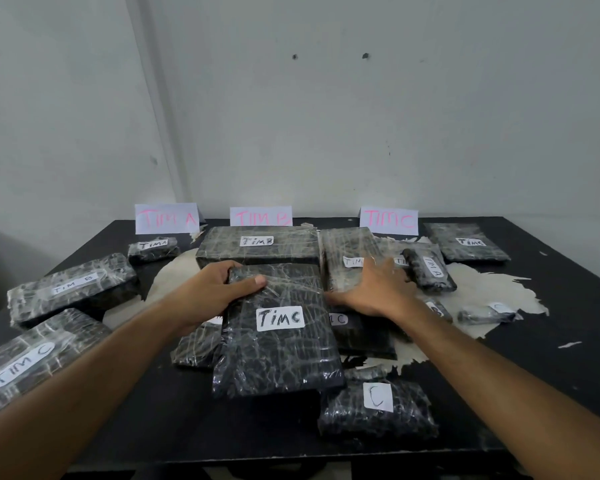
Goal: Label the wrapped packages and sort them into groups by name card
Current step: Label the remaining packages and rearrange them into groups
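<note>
The Tim C package [278, 327] lies mid-tabletop, gripped at its far corner by your left hand [212, 292]; your right hand [374, 289] spreads flat beside it. Lift it clear toward the Tim C card [389, 221].

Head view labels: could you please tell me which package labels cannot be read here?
- Black wrapped package under the right hand: label partly covered by fingers.
- Black package beneath the big "Tim C" package: its label half hidden.
- Small far-right bundle: label blurred, too small.
</note>
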Action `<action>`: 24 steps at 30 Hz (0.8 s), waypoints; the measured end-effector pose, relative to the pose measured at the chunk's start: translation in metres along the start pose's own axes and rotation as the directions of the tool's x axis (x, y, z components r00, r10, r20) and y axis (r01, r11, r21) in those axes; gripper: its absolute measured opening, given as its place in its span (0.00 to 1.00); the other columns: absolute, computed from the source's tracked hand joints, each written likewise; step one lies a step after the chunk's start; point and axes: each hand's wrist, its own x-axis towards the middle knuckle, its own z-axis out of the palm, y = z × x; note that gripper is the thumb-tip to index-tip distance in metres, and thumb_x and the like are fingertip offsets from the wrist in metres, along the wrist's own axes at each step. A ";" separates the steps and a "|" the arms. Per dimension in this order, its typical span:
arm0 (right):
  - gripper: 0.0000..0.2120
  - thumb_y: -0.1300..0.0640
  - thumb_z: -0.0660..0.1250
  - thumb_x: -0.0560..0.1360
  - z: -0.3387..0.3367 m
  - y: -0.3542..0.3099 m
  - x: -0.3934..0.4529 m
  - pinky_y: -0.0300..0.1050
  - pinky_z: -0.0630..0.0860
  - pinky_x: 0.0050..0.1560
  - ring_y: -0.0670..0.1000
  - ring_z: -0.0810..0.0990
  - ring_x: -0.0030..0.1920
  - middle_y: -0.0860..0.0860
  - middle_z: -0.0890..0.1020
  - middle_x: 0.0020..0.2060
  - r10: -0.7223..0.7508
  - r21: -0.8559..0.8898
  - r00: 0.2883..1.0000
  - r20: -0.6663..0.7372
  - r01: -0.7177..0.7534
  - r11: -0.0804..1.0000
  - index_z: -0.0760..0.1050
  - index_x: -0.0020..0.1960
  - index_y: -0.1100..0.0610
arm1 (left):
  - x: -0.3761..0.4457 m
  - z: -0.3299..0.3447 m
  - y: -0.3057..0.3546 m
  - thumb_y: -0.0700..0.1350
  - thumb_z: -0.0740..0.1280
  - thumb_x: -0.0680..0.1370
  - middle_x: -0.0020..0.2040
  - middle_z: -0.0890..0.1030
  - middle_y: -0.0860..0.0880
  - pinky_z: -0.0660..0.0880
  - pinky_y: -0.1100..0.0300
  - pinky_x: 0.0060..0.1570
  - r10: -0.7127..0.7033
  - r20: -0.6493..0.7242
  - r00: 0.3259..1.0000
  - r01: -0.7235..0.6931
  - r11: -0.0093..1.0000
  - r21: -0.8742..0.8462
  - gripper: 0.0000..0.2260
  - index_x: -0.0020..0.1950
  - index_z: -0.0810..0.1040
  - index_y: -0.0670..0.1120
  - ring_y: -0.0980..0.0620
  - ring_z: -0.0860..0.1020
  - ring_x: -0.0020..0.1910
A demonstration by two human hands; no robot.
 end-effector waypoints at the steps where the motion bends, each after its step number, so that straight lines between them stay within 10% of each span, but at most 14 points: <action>1: 0.75 0.10 0.58 0.47 0.002 0.000 0.001 0.73 0.59 0.73 0.70 0.56 0.78 0.63 0.48 0.82 0.010 -0.010 1.000 0.009 -0.010 1.000 0.45 0.83 0.51 | 0.002 0.001 -0.001 0.57 0.76 0.73 0.33 0.84 0.50 0.76 0.64 0.31 -0.014 0.007 1.000 0.014 1.000 -0.007 0.23 0.57 0.79 0.41 0.54 0.82 0.32; 20: 0.60 0.16 0.60 0.54 -0.051 0.090 -0.005 0.69 0.64 0.71 0.66 0.65 0.74 0.59 0.62 0.77 0.106 0.098 0.939 -0.329 -0.077 0.992 0.58 0.78 0.47 | 0.052 0.056 0.036 0.58 0.76 0.73 0.47 0.88 0.43 0.81 0.59 0.37 0.015 0.133 0.991 -0.004 0.996 -0.087 0.23 0.59 0.80 0.43 0.48 0.87 0.42; 24: 0.59 0.17 0.61 0.55 -0.063 0.152 -0.020 0.67 0.66 0.71 0.67 0.65 0.73 0.59 0.61 0.78 0.182 0.063 0.937 -0.299 -0.171 0.983 0.59 0.78 0.47 | 0.073 0.094 0.046 0.57 0.76 0.74 0.52 0.87 0.40 0.83 0.47 0.51 0.025 0.187 0.982 -0.003 0.993 -0.120 0.24 0.62 0.78 0.43 0.42 0.86 0.51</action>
